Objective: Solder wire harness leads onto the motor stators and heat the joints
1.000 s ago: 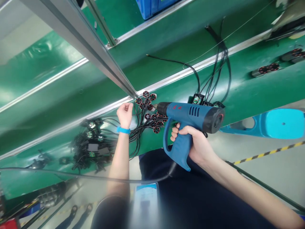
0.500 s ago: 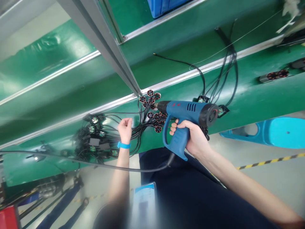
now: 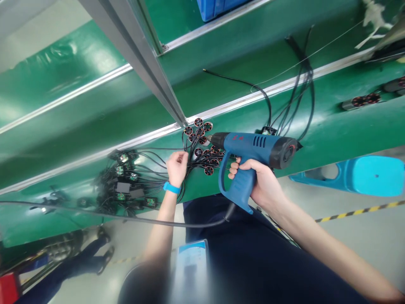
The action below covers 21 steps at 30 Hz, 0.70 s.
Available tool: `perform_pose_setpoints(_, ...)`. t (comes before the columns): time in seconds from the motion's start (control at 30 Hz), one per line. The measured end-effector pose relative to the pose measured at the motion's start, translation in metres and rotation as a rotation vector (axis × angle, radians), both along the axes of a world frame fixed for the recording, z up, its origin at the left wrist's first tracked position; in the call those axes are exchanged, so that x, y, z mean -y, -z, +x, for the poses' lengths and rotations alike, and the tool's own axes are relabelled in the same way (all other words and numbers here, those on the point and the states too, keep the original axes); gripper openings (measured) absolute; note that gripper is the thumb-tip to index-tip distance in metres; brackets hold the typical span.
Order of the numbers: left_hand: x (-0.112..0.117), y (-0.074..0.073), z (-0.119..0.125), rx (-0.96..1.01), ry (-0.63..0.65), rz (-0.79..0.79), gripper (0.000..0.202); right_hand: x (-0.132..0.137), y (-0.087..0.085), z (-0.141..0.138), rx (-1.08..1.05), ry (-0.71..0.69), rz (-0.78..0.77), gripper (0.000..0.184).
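The right hand [image 3: 262, 185] wraps closed around the grip of a blue heat gun [image 3: 249, 154], fingers curled round the handle, with the nozzle pointing left at a cluster of small round motors [image 3: 202, 145]. The nozzle tip sits just beside the nearest motors, and the gun's black rear end points right, out over the edge of the bench. A black power cable [image 3: 177, 223] runs from the base of the handle toward the left edge of the frame.

The left hand [image 3: 177, 169], with a blue wristband [image 3: 171, 188] on its wrist, is narrowly closed, its fingers curled onto the bundle of black leads [image 3: 190, 171] just below the motors. The motors lie in a loose heap on the green bench [image 3: 332, 122], near the middle of the frame and close to an aluminium rail [image 3: 136, 55]. The leads fan out left to a tangle of small connector boards [image 3: 122, 190].

More black wires [image 3: 300, 76] lie to the upper right, and further motors [image 3: 363, 100] sit near the right edge. A blue crate [image 3: 218, 8] shows at the top. Beyond the bench, on the floor, are a turquoise plastic stool [image 3: 376, 175] and yellow-and-black hazard tape [image 3: 357, 213].
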<state>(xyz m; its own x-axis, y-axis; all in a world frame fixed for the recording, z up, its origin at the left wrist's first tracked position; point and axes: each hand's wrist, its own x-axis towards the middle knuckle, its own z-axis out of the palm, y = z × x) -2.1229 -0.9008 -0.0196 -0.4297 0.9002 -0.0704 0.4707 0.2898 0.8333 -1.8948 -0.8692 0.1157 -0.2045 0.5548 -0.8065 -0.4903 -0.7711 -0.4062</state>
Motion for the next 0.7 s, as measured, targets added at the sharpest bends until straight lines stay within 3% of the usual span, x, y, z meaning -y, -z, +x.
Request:
perform_pose_setpoints(0.13,-0.012,-0.001,0.035,-0.236,0.328,-0.070,0.017,0.000,-0.017,0.008,0.130,-0.002,-0.022,0.023)
perform_pose_setpoints(0.23,-0.030,0.007,0.053,-0.401,0.434,-0.166,0.019,0.001,-0.025,0.012,0.199,-0.009,0.007,0.023)
perform_pose_setpoints(0.37,-0.055,0.018,0.060,-0.501,0.558,-0.251,0.015,0.002,-0.031,0.014,0.226,-0.016,0.011,0.023)
perform_pose_setpoints(0.5,-0.067,0.026,0.055,-0.478,0.539,-0.212,0.017,0.004,-0.034,0.015,0.222,-0.037,-0.019,0.022)
perform_pose_setpoints(0.7,-0.067,0.035,0.055,-0.409,0.446,-0.165,0.020,0.002,-0.034,0.012,0.241,-0.033,-0.028,0.020)
